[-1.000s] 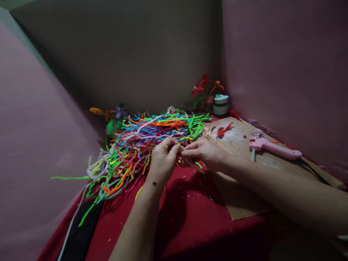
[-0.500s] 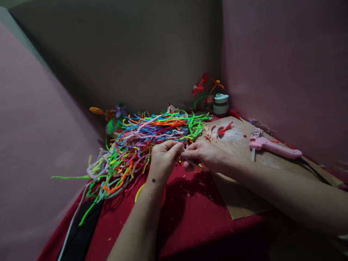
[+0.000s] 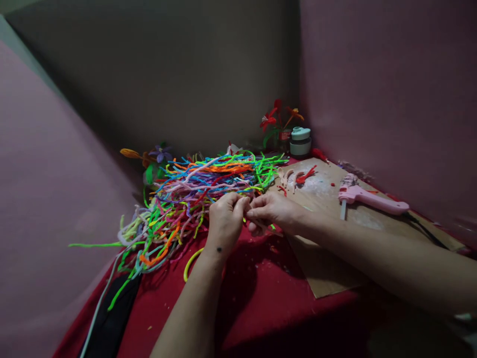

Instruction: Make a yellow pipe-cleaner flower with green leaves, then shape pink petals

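Observation:
My left hand [image 3: 226, 219] and my right hand [image 3: 274, 213] meet over the near edge of the pile, fingertips touching or nearly so. Both are closed in a pinch on a thin pale pipe cleaner [image 3: 271, 230], whose end shows below my right fingers. Most of that piece is hidden by the fingers. Just beyond the hands lies a big heap of pipe cleaners [image 3: 208, 176] in green, orange, blue, pink and purple. A yellow pipe cleaner [image 3: 189, 262] curves out beside my left wrist.
A pink glue gun [image 3: 376, 200] rests on a brown board [image 3: 320, 273] at right, with red and pale pipe cleaner pieces [image 3: 306, 176] nearby. Behind stand a mint-lidded jar [image 3: 300, 144], red flowers [image 3: 269, 119] and a purple flower [image 3: 161, 153]. Red cloth [image 3: 261, 303] covers the table.
Both hands stay pinched together, with my left wrist turned slightly and shifted a little to the right. The whole view has moved slightly; the objects around lie as before.

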A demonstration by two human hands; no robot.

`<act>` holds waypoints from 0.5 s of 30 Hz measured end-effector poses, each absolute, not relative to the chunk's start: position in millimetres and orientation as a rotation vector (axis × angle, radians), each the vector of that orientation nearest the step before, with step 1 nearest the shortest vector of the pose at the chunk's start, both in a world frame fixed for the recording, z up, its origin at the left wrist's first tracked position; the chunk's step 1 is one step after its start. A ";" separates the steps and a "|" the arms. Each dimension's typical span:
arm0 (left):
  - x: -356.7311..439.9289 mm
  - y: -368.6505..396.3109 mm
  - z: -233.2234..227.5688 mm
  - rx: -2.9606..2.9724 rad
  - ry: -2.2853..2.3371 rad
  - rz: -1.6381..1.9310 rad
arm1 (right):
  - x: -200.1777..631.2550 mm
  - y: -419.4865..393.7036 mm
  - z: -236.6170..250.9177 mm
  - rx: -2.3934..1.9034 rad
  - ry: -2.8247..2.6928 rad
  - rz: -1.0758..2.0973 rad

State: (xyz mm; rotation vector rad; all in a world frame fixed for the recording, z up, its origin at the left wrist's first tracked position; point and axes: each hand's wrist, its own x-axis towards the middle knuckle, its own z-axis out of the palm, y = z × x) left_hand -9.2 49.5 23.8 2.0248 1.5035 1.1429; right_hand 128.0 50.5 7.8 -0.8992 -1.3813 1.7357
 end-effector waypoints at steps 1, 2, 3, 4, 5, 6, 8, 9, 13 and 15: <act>-9.4 50.1 24.0 2.031 1.499 1.122 | 128.4 50.7 7.2 -0.876 -1.372 1.766; -9.5 50.7 24.2 2.015 1.479 1.115 | 128.6 50.9 7.0 -0.863 -1.360 1.784; -9.6 51.3 24.5 1.971 1.445 1.125 | 128.7 51.0 7.1 -0.856 -1.345 1.786; -9.7 51.9 25.0 1.905 1.402 1.145 | 128.8 51.1 7.5 -0.854 -1.318 1.776; -9.9 52.4 25.5 1.830 1.352 1.157 | 128.9 51.4 8.0 -0.855 -1.272 1.756; -10.1 52.8 25.9 1.759 1.304 1.155 | 129.1 51.8 8.6 -0.849 -1.221 1.733; -10.7 53.4 26.2 1.651 1.234 1.100 | 129.9 53.2 9.1 -0.822 -1.129 1.678; -10.8 53.6 25.7 1.614 1.205 1.053 | 130.4 54.2 8.9 -0.814 -1.090 1.653; -7.5 53.3 19.4 1.503 1.068 0.912 | 131.4 57.6 5.9 -0.806 -0.986 1.583; -3.6 52.3 15.9 1.486 1.064 0.898 | 130.9 58.0 4.6 -0.786 -0.970 1.569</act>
